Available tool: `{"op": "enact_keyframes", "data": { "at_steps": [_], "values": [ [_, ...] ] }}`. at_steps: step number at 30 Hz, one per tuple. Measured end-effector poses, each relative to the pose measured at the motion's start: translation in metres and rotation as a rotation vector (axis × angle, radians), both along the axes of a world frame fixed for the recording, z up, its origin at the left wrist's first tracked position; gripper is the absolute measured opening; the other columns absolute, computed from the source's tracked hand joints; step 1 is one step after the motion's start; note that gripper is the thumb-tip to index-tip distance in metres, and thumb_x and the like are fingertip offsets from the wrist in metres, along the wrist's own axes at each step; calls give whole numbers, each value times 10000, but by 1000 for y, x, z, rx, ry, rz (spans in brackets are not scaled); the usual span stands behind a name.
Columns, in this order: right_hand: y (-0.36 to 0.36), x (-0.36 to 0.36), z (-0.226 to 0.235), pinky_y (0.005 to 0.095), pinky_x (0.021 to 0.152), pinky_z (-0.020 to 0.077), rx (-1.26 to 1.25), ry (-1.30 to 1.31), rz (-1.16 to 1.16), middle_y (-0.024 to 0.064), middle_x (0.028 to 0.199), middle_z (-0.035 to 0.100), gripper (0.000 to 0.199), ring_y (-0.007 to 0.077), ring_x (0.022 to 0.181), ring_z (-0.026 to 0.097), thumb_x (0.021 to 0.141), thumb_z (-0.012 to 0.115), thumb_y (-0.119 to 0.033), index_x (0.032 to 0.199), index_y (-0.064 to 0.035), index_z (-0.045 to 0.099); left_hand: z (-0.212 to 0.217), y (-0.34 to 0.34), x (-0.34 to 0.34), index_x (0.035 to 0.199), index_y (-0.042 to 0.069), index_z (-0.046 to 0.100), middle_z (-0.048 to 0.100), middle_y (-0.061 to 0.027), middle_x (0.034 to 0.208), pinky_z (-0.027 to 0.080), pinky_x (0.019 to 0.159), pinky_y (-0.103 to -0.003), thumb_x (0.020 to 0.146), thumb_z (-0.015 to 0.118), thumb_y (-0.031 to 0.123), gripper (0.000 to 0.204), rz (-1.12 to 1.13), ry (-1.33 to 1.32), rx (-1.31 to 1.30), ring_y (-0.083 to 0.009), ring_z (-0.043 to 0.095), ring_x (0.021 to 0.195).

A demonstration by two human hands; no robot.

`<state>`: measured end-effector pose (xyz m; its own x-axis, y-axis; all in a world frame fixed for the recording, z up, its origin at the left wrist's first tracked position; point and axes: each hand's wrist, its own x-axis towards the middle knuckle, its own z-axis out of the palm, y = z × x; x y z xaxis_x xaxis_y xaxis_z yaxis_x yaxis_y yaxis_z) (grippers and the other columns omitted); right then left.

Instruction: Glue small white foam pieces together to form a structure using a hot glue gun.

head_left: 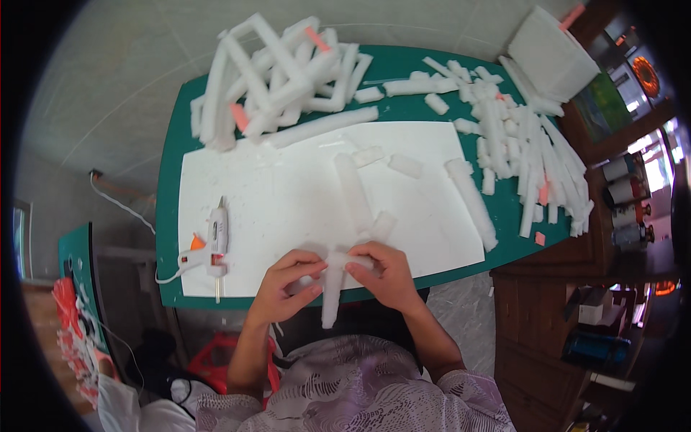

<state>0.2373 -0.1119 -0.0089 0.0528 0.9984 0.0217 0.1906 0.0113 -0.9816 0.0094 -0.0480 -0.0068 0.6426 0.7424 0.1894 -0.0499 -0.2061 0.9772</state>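
Note:
Near the front edge of a white board [252, 187], my left hand [288, 286] and my right hand [383, 277] hold a white foam piece [332, 297] between them. One leg of the piece hangs down past the table edge. Its top end meets a short white crosspiece, partly covered by my fingers. Both hands pinch with thumb and fingers at this upper end. Just beyond lie a long white foam strip [353, 191] and a short block [384, 225]. Two small blocks, one of them a foam block [405, 166], rest farther back.
A white glue gun [218, 237] lies at the left with its cord. Jointed white foam frames [266, 79] are heaped at the back of the green table [173, 180]. Loose foam strips [533, 151] pile up at the right. A co-worker's sleeve [119, 399] shows at lower left.

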Motion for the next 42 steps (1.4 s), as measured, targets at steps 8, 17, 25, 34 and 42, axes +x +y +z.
{"op": "enact_keyframes", "data": {
  "at_steps": [8, 17, 25, 34, 42],
  "values": [
    [0, -4, -6, 257, 605, 429, 10, 77, -32, 68, 798, 654, 221, 108, 669, 541, 864, 757, -145, 993, 13, 672, 0, -3, -6, 1220, -9, 671, 600, -109, 1160, 502, 836, -300, 828, 709, -12, 395, -24, -4, -8, -185, 603, 916],
    [0, -2, -8, 254, 615, 438, 37, 63, -30, 73, 804, 659, 226, 112, 682, 559, 861, 761, -141, 993, 19, 672, 0, -3, -5, 1215, -12, 672, 604, -114, 1162, 509, 834, -302, 825, 721, -4, 392, -32, 7, -6, -187, 605, 918],
    [0, 1, 0, 222, 715, 450, -46, 42, 21, 39, 905, 648, 153, 70, 828, 568, 896, 699, -22, 1028, 42, 656, 3, -1, -3, 1220, -4, 673, 605, -102, 1162, 506, 842, -300, 780, 782, 14, 453, -33, 40, 23, -181, 603, 914],
    [-1, 0, 1, 214, 690, 451, -3, 35, 20, 31, 888, 653, 147, 64, 795, 566, 897, 701, -23, 1023, 39, 661, 1, -2, -3, 1222, 2, 676, 608, -96, 1159, 514, 857, -307, 720, 851, 39, 533, -41, 42, 37, -183, 603, 940],
    [-2, 0, -1, 218, 712, 455, -32, 45, 25, 42, 901, 655, 154, 66, 827, 568, 892, 702, -20, 1025, 44, 658, 3, -3, -1, 1228, 19, 677, 602, -99, 1170, 531, 858, -311, 706, 862, 37, 554, -15, 47, 22, -190, 613, 968]
  ]
}}
